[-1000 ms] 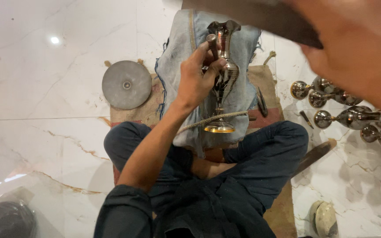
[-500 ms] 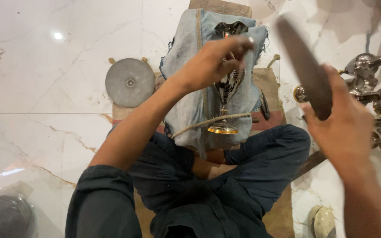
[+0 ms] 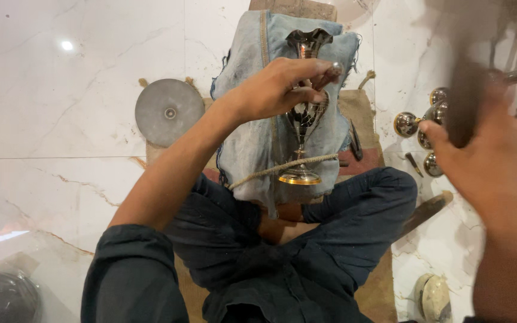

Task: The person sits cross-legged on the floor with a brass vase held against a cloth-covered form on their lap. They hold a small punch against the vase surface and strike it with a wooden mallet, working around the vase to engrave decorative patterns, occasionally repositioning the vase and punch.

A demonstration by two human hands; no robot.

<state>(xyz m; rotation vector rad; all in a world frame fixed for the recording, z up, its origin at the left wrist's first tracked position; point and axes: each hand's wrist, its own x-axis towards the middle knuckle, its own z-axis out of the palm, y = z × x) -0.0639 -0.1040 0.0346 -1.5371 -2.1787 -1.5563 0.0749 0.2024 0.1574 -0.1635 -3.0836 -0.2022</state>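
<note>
So the metal goblet (image 3: pixel 304 113) is lying on a pale blue cloth pad (image 3: pixel 252 119) right in front of the crossed legs, cup end far, gold-rimmed foot (image 3: pixel 299 177) near, with a cord (image 3: pixel 282 170) running across the stem just above the foot. The left hand (image 3: pixel 276 90) sits over the bowl of it, fingers pinched around a small punch-like tool (image 3: pixel 330 73) whose tip looks pressed to the metal. The right hand (image 3: pixel 486 173) is up on the right, closed around a dark blurry striker (image 3: pixel 465 101), can't tell exactly what kind. Looks to me like the chasing/engraving step, mid-swing; I'd say the next tap needs the punch kept steady on its spot. Left forearm reaches diagonally out from the near-left, wrist bent down. Further out: a grey round disc (image 3: pixel 169 110) on the marble floor (image 3: pixel 61 119) at left, a cluster of shiny metal pieces (image 3: pixel 426 128) at right.
</note>
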